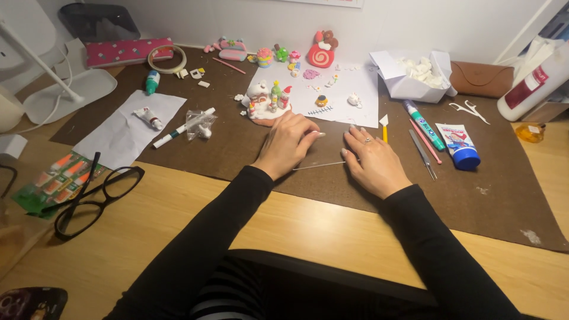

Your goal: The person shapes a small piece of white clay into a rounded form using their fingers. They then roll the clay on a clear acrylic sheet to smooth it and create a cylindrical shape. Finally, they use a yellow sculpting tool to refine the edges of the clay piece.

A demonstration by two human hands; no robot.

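Observation:
My left hand (288, 144) rests palm down on the brown mat (249, 151), fingers curled, just in front of a small clay house scene (268, 102) on a round base. My right hand (373, 162) lies flat on the mat beside it, a ring on one finger. A thin metal needle tool (320, 165) lies on the mat between the two hands, its ends under or at my fingers; a firm grip is not visible. A white sheet of paper (344, 101) with tiny clay figures lies just beyond my hands.
Black glasses (98, 198) lie on the wooden desk at left. Pens, a metal tool (422, 153) and a blue-capped tube (459, 145) lie right. A paper box (412, 74), brown case (481, 79), tape roll (167, 59) and clay cakes (323, 50) line the back.

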